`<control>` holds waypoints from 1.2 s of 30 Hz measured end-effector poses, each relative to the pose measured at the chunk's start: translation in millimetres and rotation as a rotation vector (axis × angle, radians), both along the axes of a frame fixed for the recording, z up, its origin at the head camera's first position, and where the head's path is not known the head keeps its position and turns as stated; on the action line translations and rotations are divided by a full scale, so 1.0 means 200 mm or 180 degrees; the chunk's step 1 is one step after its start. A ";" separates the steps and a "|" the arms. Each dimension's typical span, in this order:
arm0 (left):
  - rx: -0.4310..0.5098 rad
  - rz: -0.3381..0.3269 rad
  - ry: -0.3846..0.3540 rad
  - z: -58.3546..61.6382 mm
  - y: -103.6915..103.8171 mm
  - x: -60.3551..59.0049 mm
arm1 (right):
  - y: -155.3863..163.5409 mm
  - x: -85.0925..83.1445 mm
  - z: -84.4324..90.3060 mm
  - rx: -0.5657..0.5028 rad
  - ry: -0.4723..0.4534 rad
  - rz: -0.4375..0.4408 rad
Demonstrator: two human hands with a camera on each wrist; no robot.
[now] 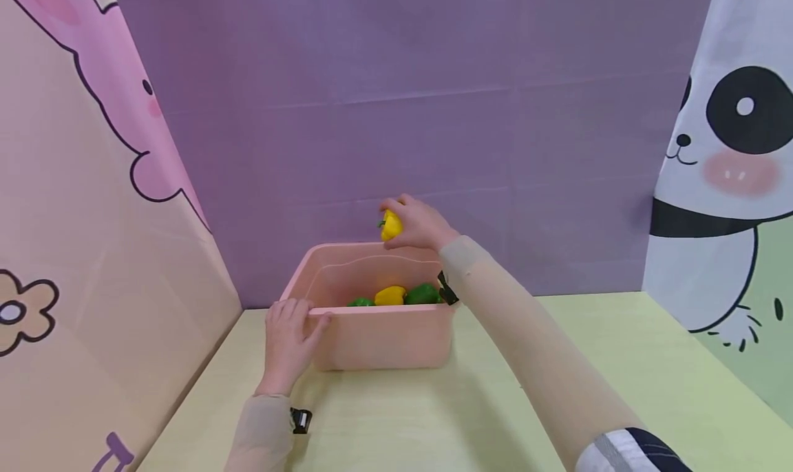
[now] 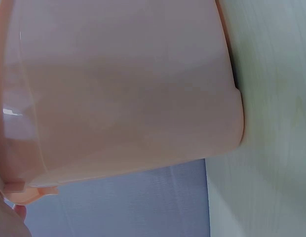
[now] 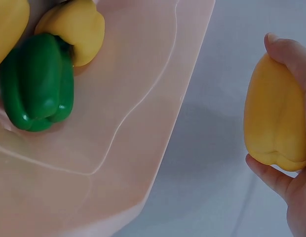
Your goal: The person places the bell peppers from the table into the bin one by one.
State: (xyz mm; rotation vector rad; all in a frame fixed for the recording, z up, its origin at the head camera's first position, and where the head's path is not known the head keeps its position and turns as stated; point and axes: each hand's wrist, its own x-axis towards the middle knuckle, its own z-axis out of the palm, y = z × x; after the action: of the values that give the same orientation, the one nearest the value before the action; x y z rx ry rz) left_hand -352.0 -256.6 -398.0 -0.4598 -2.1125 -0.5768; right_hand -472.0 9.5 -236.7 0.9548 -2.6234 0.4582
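Note:
A yellow bell pepper [image 1: 391, 226] is pinched between the thumb and fingers of my right hand [image 1: 421, 224], held up over the back rim of a pink plastic bin [image 1: 381, 338]. In the right wrist view the same yellow pepper [image 3: 275, 113] shows apart from the bin wall. My left hand [image 1: 290, 338] grips the bin's front left rim, fingers over the edge and thumb along the front. Inside the bin lie a yellow pepper [image 1: 390, 296] and a green pepper [image 1: 423, 294], with more green beside them. The right wrist view shows a glossy green pepper [image 3: 37, 81] among yellow ones.
The bin stands on a pale wooden table [image 1: 384, 424]. Behind it hangs a purple cloth backdrop [image 1: 403, 114]. A cartoon-printed panel [image 1: 93, 252] rises along the left, and a panda-printed one [image 1: 731, 252] on the right.

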 end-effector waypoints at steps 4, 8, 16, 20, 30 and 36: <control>-0.0002 -0.0019 0.0064 0.00 0.01 0.00 | -0.04 -0.01 -0.01 0.0060 0.0007 0.0044; -0.0019 -0.0033 0.0057 0.00 0.02 0.01 | -0.06 0.00 -0.02 0.0108 0.0014 0.0072; -0.0024 -0.0015 -0.0011 0.00 0.04 0.02 | -0.08 0.00 -0.02 0.0080 0.0016 0.0057; -0.0022 -0.0026 0.0005 0.00 0.05 0.02 | -0.08 -0.01 -0.04 0.0046 -0.0059 0.0022; -0.0016 -0.0021 0.0017 -0.01 0.06 0.05 | -0.09 -0.03 -0.15 0.0020 -0.0086 0.0011; -0.0017 -0.0001 -0.0035 -0.01 0.05 0.06 | -0.09 -0.05 -0.20 -0.0056 -0.0198 0.0037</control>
State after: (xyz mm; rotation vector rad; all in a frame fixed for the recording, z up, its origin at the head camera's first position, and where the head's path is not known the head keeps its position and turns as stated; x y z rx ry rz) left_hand -340.8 -246.8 -399.5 -0.4610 -2.1249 -0.5753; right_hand -481.3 -7.6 -275.8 0.9656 -2.6658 0.5209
